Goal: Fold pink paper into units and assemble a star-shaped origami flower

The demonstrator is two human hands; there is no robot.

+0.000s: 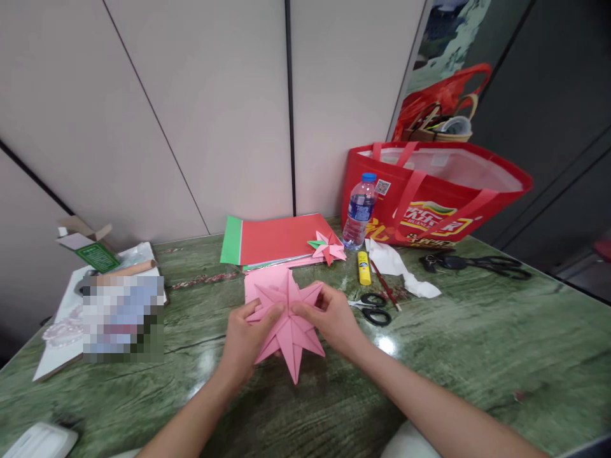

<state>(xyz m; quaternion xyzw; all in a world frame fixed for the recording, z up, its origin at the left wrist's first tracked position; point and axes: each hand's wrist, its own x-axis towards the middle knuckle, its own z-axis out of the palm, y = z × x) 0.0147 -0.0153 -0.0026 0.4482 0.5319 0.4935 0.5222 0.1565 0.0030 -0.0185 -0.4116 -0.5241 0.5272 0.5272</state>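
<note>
The pink paper star (290,327) is held low over the middle of the green counter (477,356), pinched from both sides. The left hand (244,340) takes its 9 o'clock edge, fingers closed on the paper. The right hand (334,318) grips the 3 o'clock edge the same way. Black scissors (375,310) lie just beyond at 3 o'clock, a yellow glue stick (363,268) at 1 o'clock, and a smaller star (329,247) near 12.

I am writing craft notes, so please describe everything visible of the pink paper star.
The pink paper star is folded from plain pink paper, with long sharp points and creases meeting at its middle. The left hand and right hand grip its opposite sides over the green table.
</note>
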